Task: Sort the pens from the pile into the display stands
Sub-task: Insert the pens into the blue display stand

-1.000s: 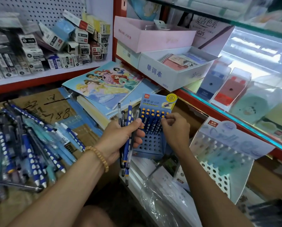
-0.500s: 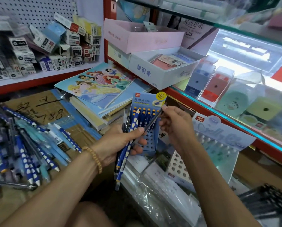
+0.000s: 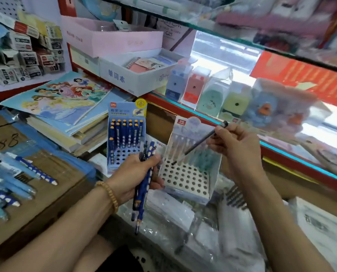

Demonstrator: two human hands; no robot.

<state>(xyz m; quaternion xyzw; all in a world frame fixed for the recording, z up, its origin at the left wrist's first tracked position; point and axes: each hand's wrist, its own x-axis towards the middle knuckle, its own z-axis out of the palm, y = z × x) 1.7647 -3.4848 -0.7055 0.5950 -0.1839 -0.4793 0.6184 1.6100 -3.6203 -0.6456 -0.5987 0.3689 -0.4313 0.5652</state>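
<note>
The pile of pens (image 3: 9,179) spreads over the cardboard at the left, well apart from both stands: loose barrels lying crosswise, likely to roll and slide over one another, so each is best lifted singly by the middle of its barrel. The white display stand (image 3: 187,179) sits in front of the right forearm, a thin, light-looking shell with a perforated deck and pale pens standing in its back rows; it would probably shift or tip under a sideways push, so a pen should go in straight down. Just left of it and further back, the blue display stand (image 3: 124,138) leans upright, its upper rows filled with dark blue pens, its lower holes bare. The left hand (image 3: 136,177) is curled round a bundle of blue dotted pens (image 3: 144,185), tips pointing down; they look stiff, light and smooth, apt to slip out endwise if the clasp loosens. The right hand (image 3: 236,146) pinches a slim dark pen (image 3: 199,143) near its cap end between thumb and fingertips, the shaft slanting down-left with its tip just over the white deck near the holes. Thin and rigid, it will pivot easily from so high a hold; a pinch nearer mid-shaft would steer the tip better.
</note>
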